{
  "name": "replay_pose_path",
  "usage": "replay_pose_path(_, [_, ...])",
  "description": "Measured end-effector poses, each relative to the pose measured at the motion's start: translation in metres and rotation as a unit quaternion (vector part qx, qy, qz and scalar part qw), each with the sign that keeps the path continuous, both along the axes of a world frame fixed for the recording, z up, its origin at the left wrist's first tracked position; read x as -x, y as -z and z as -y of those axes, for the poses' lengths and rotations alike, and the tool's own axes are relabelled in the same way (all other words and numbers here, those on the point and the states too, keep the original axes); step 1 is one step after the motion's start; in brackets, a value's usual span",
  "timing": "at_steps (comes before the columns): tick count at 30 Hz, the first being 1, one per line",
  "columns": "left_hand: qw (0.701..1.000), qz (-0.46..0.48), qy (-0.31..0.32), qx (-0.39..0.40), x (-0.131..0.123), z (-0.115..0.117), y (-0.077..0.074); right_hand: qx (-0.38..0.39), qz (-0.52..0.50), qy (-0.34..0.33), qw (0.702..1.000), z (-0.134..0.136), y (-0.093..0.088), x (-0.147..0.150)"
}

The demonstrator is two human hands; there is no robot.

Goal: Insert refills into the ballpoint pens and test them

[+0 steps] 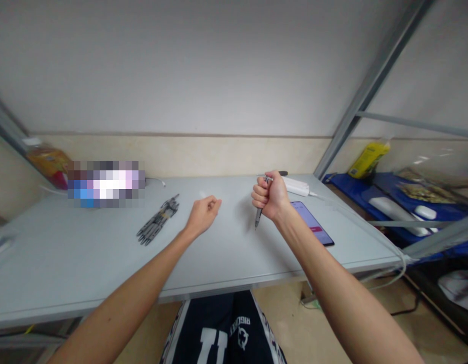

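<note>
My right hand (271, 196) is closed in a fist around a pen (259, 218), raised over the desk with the pen's tip pointing down. The pen's upper end shows beside the thumb. My left hand (204, 215) is curled shut just above the desk, thumb against the fingers; what is inside, if anything, is hidden. To its left lies a bundle of grey and black pens (158, 220), side by side and slanted on the desk. A phone (313, 223) with its screen lit lies beneath and beside my right wrist.
A white power strip (296, 186) with a cable sits behind the phone on the grey desk (226, 263). At the back left stand a bottle (48, 159) and a blurred-out item. Metal posts frame the desk. Right of it, a blue surface carries a yellow packet (368, 159).
</note>
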State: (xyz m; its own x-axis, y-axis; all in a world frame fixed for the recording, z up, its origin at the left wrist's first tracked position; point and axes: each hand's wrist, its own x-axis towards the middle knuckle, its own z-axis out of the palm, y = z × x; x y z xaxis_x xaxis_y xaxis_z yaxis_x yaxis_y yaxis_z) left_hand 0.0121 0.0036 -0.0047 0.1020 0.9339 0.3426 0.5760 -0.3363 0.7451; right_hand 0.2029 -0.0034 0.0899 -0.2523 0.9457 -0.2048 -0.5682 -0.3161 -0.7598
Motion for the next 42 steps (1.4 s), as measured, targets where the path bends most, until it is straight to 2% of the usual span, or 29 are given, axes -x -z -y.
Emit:
replay_pose_path(15, [0.999, -0.023, 0.020, -0.008, 0.001, -0.002, 0.004, 0.017, 0.038, -0.003, 0.999, 0.000, 0.000, 0.001])
replay_pose_path(32, [0.999, -0.042, 0.018, 0.003, -0.001, 0.002, 0.001, 0.021, 0.072, 0.035, 0.997, 0.001, 0.002, 0.000])
replay_pose_path(35, [0.999, -0.045, 0.018, 0.003, -0.002, 0.001, 0.001, 0.014, 0.080, 0.019, 0.996, 0.000, 0.004, -0.001])
replay_pose_path(39, [0.999, -0.047, 0.026, -0.002, -0.002, 0.001, 0.000, 0.009, 0.121, 0.009, 0.993, -0.003, 0.012, -0.001])
replay_pose_path(42, [0.998, -0.051, 0.025, -0.003, -0.001, 0.001, 0.000, -0.012, 0.214, 0.036, 0.976, -0.006, 0.023, 0.000])
